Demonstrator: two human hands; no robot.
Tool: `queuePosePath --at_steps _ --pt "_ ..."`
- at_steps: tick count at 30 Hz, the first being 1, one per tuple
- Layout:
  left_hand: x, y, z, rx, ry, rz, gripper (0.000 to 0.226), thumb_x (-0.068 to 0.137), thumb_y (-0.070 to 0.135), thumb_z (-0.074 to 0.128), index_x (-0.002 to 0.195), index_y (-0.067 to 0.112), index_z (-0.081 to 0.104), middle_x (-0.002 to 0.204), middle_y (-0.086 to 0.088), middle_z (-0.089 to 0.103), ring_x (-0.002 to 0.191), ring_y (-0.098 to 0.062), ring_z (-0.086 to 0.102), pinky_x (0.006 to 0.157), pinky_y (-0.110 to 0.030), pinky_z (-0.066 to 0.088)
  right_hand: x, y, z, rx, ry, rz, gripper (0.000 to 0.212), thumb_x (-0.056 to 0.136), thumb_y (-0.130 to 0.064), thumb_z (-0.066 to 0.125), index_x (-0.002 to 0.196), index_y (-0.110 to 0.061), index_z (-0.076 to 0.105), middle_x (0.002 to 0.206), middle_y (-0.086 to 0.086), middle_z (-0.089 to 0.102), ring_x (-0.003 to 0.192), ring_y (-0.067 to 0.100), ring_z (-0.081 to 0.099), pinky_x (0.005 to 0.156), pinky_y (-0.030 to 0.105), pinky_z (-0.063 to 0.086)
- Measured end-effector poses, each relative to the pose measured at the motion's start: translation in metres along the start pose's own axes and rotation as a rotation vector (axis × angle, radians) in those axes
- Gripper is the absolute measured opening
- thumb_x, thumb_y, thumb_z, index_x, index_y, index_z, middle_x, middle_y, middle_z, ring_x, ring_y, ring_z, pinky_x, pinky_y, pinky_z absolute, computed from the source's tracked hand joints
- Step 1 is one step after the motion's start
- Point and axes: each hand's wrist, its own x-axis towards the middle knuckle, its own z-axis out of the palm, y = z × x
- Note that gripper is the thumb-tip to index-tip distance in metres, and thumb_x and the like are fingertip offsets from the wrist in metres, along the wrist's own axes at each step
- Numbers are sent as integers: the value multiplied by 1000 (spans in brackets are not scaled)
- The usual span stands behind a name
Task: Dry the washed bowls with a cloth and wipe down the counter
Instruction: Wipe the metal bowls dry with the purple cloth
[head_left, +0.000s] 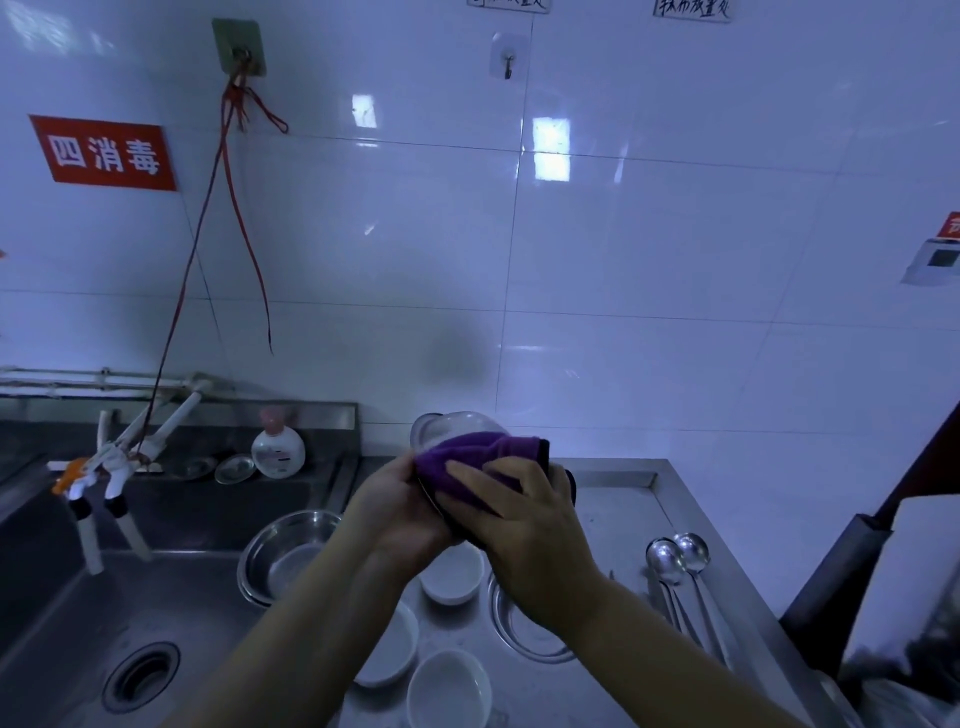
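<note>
Both my hands are raised above the steel counter (618, 499). My left hand (395, 512) grips a metal bowl (457, 427) by its rim, tilted on edge. My right hand (524, 525) presses a purple cloth (467, 457) against the bowl, fingers curled over the cloth. Most of the bowl is hidden by the cloth and hands. Below my arms, three white bowls lie on the counter: one (453, 571) under my wrists, one (396, 649) left of it, one (448, 691) nearest me.
A steel basin (283, 556) leans at the sink's right edge. The sink (140, 670) with drain and two taps (98, 483) is on the left. A soap bottle (278, 447) stands behind it. Two ladles (680, 561) and a round steel plate (524, 634) lie on the right.
</note>
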Motion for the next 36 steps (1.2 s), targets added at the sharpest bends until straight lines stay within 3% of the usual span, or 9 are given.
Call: queuePosePath --at_steps 6,10,14,17,20,26,29,32,36 --pt "2 2 2 -65 41 19 46 99 36 31 118 0 55 112 -32 62 100 -44 58 77 -53 46 -26 7 3 45 136 25 30 97 -27 55 128 -28 57 133 -6 52 110 22 47 78 46 49" --pt "7 -5 1 -100 37 38 47 100 36 30 105 -2 58 93 -34 67 82 -47 65 70 -55 46 -39 16 3 97 198 122 25 100 -31 49 107 -25 72 123 1 47 109 24 42 78 45 53" --pt "16 -15 -1 -105 68 45 48 100 34 28 112 -3 57 104 -35 64 96 -48 59 75 -57 45 -46 30 -1 188 239 187 15 92 -20 61 105 -26 63 121 3 45 111 25 42 86 40 50" --pt "21 -20 -3 -99 82 68 50 100 34 26 124 0 53 122 -32 57 111 -45 54 86 -57 43 -47 37 -3 330 300 303 15 99 -28 48 104 -21 60 121 5 47 112 25 45 96 31 43" --pt "26 -33 -3 -33 116 94 48 100 33 27 125 2 54 120 -28 60 110 -42 56 84 -55 46 -50 52 -10 507 313 503 19 97 -16 46 106 -18 62 117 6 53 110 25 50 96 32 44" --pt "37 -62 3 214 351 291 41 97 36 42 116 6 62 112 -19 67 106 -33 62 95 -48 46 -44 81 -28 629 142 663 36 90 -4 45 114 -23 63 113 -11 60 109 13 52 93 15 40" --pt "39 -71 4 366 434 368 37 94 41 46 98 14 70 95 -15 73 91 -31 69 81 -45 54 -41 95 -31 649 7 711 37 92 0 47 116 -23 64 111 -16 61 109 11 52 92 16 40" --pt "38 -77 4 469 457 405 40 93 46 45 80 21 74 84 -13 74 77 -28 72 62 -38 54 -41 100 -29 639 -78 691 38 91 5 49 120 -16 63 110 -6 61 105 17 53 91 29 45" --pt "33 -84 6 594 503 474 43 95 48 40 80 26 74 81 -7 75 73 -22 72 55 -32 53 -49 96 -22 639 -135 663 39 92 2 50 126 -15 60 115 -1 58 106 17 51 91 25 43"
